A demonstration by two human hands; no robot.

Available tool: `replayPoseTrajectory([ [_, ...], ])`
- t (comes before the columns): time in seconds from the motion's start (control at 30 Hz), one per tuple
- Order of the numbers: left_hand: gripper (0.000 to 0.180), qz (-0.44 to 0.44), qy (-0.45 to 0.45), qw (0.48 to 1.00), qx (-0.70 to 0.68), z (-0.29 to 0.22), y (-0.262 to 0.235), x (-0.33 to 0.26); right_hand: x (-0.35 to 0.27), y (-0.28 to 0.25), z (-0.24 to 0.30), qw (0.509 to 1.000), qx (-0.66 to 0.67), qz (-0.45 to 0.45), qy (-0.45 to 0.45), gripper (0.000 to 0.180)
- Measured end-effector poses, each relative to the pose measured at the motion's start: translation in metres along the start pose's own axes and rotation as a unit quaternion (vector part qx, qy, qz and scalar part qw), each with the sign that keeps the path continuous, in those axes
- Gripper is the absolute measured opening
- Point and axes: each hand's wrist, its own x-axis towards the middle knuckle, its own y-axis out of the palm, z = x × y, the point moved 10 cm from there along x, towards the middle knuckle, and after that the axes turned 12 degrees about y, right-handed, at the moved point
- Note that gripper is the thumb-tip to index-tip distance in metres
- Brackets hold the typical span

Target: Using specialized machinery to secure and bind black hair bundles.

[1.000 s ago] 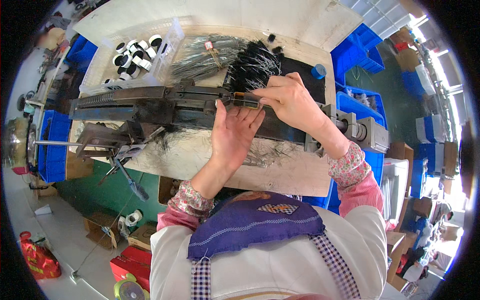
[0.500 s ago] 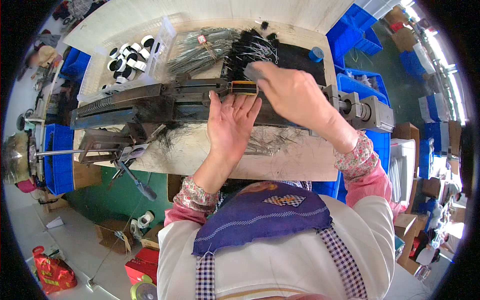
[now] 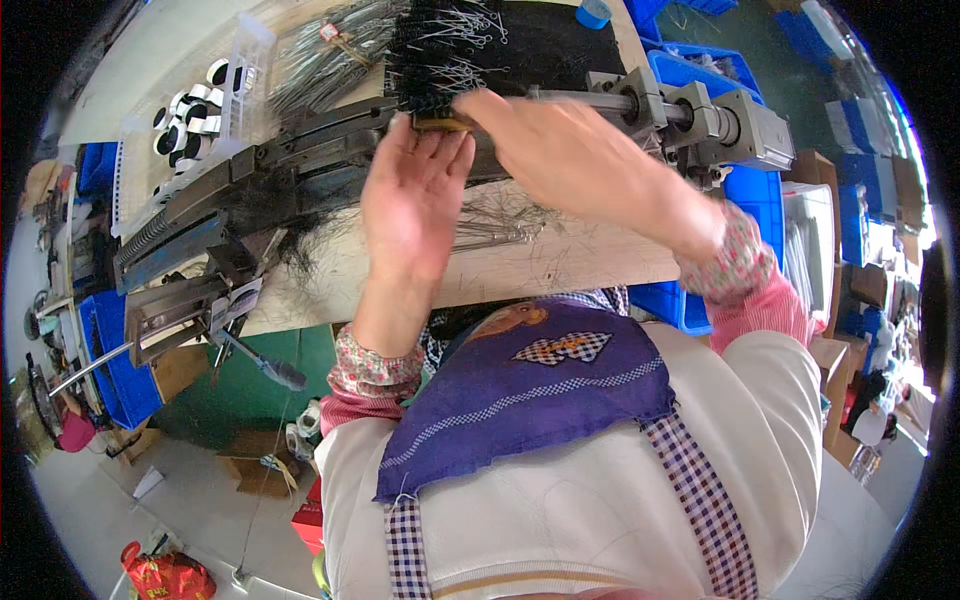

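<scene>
At the far left of the frame, blue plastic bins (image 3: 105, 370) sit beside the bench, smooth-walled and rectangular. At the upper left, a clear ribbed plastic tray (image 3: 215, 100) holds round black-and-white rolls (image 3: 185, 115), standing close together. Right of the tray lies a bundle of thin grey metal wires (image 3: 325, 60), glossy and straight, with a small red tag near its top.

A long dark metal machine rail (image 3: 250, 175) runs diagonally from middle left toward upper centre, its surface matte and grooved, with a coiled spring along its lower left end.

Your left hand (image 3: 415, 200) is at centre, palm flat and fingers straight, extended upward so the fingertips touch a small yellow-brown strip (image 3: 440, 122) on the rail. It is an open, pressing contact, not a closed grasp.

Above that strip, a dense black mass of fine bristly wires (image 3: 450, 45) fills the upper centre.

Your right hand (image 3: 560, 150) crosses from the right, fingers curled down over the same strip; whether it pinches the strip cannot be told.

Loose thin wires (image 3: 500, 225) lie on the pale scratched wooden benchtop (image 3: 580, 265) below your hands.

At upper right, a polished steel shaft (image 3: 600, 98) runs through grey block bearings into a boxy grey motor housing (image 3: 755, 130). Blue bins (image 3: 745, 195) sit behind it.
</scene>
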Motion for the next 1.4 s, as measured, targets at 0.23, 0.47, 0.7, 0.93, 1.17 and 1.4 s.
replayPoseTrajectory([
  [0.23, 0.030, -0.066, 0.002, 0.998, -0.012, 0.068, -0.023, -0.014, -0.097, 0.120, -0.073, 0.964, 0.001, 0.203, 0.170, 0.027],
  [0.47, 0.057, 0.334, 0.208, 0.838, 0.378, -0.041, -0.003, -0.109, -0.090, 0.131, -0.069, 0.991, 0.009, 0.129, 0.040, 0.017],
  [0.7, 0.080, -0.303, 0.215, 0.053, 0.927, -0.261, -0.197, -0.205, -0.085, 0.134, -0.065, 0.982, 0.051, 0.183, -0.007, 0.019],
  [0.93, 0.074, -0.468, 0.076, 0.345, 0.810, -0.279, -0.245, -0.234, -0.091, 0.047, -0.078, 0.974, 0.201, 0.040, 0.095, 0.021],
  [1.17, 0.064, 0.149, 0.408, 0.658, 0.615, -0.100, 0.026, -0.122, -0.082, -0.060, -0.057, 0.945, 0.275, -0.100, 0.148, 0.014],
  [1.4, 0.024, 0.198, 0.092, 0.875, 0.433, -0.026, 0.021, -0.088, -0.029, -0.058, 0.010, 0.971, 0.217, -0.100, -0.015, 0.010],
])
